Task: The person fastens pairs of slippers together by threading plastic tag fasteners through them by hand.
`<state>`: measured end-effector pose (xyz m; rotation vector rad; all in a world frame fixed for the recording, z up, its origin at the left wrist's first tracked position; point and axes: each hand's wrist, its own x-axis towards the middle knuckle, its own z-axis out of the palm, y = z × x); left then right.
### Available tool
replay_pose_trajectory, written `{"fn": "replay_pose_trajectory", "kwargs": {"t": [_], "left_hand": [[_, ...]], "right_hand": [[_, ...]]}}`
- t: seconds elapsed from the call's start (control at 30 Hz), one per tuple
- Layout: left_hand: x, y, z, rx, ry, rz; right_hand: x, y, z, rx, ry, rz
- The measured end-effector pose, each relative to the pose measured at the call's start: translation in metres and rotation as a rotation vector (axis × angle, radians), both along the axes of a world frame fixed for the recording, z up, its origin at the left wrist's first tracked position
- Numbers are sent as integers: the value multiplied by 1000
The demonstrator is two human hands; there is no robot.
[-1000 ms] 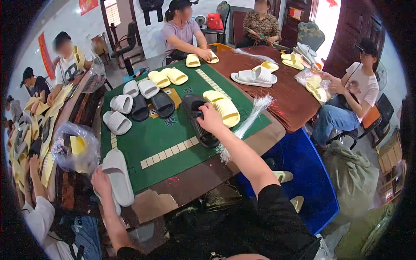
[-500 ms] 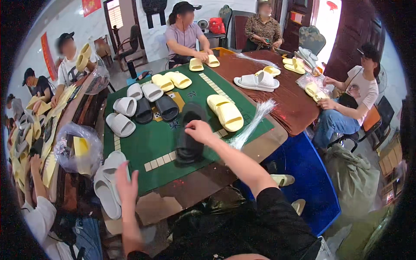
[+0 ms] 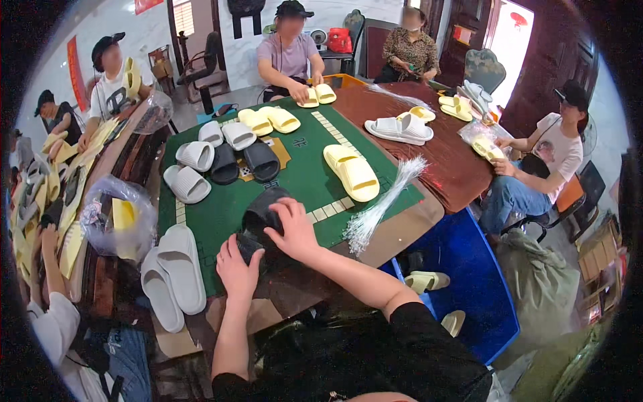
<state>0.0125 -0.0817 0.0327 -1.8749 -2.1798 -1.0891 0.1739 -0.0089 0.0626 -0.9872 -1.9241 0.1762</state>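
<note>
A pair of black slippers point(image 3: 260, 216) is in front of me at the near edge of the green mat. My right hand point(image 3: 295, 231) closes over one of them from the right, its fingers bent on the strap. Against the nearer dark part, my left hand point(image 3: 238, 268) curls its fingers from the left. My hands hide much of the pair, so how the two slippers overlap is hard to see. Left of my left hand, a pair of light grey slippers point(image 3: 186, 268) lies side by side. A single yellow slipper point(image 3: 351, 173) rests to the right.
Grey slippers point(image 3: 187, 183), black slippers point(image 3: 261, 161) and yellow slippers point(image 3: 281, 119) stand across the green mat point(image 3: 301, 154). A bundle of white ties point(image 3: 382, 208) lies at the right. A blue bin point(image 3: 479, 288) holds yellow slippers below the table. Several people sit around.
My left hand has moved from the grey slippers onto the black ones. The black slippers and my right hand have come nearer to me and left.
</note>
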Motion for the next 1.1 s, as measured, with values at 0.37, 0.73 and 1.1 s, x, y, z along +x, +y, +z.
{"fn": "replay_pose_trajectory", "kwargs": {"t": [0.37,0.73,1.1], "left_hand": [[15,15,-19,102,181,35],[11,0,-5,-47,204,-132],[-7,-17,6,-145,186,-269]], "right_hand": [[-9,17,-32,-149,-142,-108],[4,12,-18,-131,-68,-109],[58,43,24,156,81,-366]]}}
